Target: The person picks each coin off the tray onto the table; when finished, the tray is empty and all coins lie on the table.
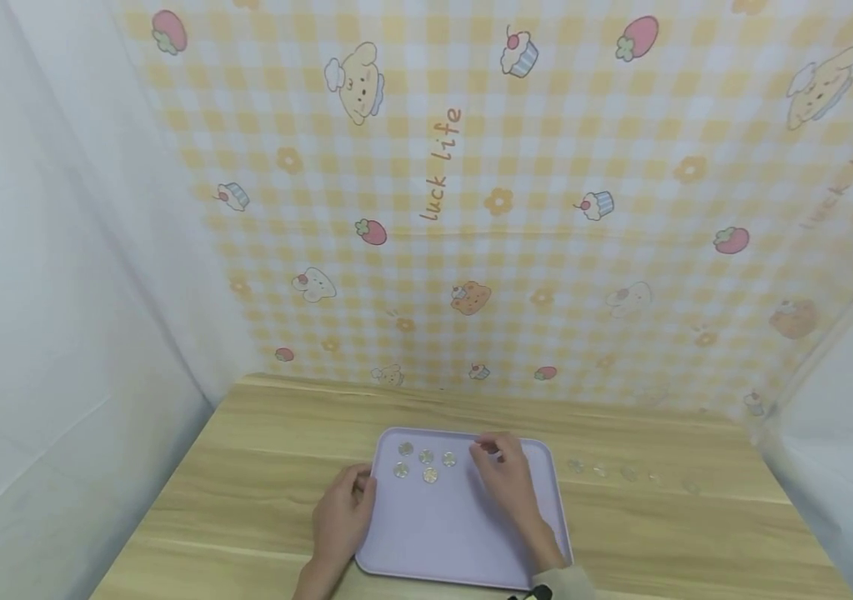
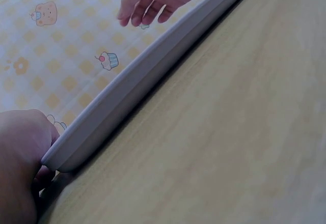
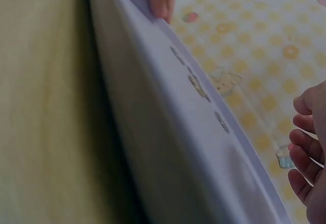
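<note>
Place: small, booth-like space; home or workplace, cannot tell
Back cloth (image 1: pixel 396 192): yellow-checked, cartoon-printed, hanging behind the table (image 1: pixel 659 533)
White sides (image 1: pixel 43 292): left and right
Tabletop: wood-grain, between them

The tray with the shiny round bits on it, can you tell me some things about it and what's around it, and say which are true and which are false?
1. Five shiny round pieces lie on the tray. True.
2. The tray is bright red. False: it is light purple.
3. The person's right grip is over the tray. True.
4. The left grip is at the tray's left edge. True.
5. The pieces on the tray make one straight line. False: three are farther back and two are nearer.
6. There are no more pieces to the right of the tray. False: small pale pieces lie there on the wooden table.
</note>
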### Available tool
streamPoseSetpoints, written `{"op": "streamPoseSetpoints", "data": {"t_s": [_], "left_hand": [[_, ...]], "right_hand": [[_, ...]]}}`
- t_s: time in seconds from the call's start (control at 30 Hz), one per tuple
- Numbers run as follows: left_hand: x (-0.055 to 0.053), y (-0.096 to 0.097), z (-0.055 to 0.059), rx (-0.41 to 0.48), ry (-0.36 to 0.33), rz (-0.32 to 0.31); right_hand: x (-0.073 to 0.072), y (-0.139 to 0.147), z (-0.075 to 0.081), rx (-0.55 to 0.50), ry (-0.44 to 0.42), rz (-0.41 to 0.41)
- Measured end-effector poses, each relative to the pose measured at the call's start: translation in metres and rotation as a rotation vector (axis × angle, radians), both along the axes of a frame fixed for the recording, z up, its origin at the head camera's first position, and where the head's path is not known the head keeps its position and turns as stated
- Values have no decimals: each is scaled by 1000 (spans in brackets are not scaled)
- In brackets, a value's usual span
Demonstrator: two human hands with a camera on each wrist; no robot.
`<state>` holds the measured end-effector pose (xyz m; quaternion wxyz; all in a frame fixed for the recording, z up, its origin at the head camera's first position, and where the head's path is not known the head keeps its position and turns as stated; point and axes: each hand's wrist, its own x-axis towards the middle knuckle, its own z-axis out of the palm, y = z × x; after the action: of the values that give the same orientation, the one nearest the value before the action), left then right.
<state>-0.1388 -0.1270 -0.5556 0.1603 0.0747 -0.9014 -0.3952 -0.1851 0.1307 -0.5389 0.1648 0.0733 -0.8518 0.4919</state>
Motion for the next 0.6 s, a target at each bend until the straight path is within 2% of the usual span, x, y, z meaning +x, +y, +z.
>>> {"op": "streamPoseSetpoints", "data": {"t_s": [0.23,0.43,0.53,0.6], "left_hand": [[1,1,-1,1,-28,-2],[1,-1,1,-22,6,-9],[0,-1,2,-19,7,-6],[-1,-1,1,-17,-5,-6]], "right_hand": [[3,-20,-11,14,21,30],[3,-43,-12,22,49,68],[4,-51,-13,69,111,91],[4,-53,-15,125,181,80]]}}
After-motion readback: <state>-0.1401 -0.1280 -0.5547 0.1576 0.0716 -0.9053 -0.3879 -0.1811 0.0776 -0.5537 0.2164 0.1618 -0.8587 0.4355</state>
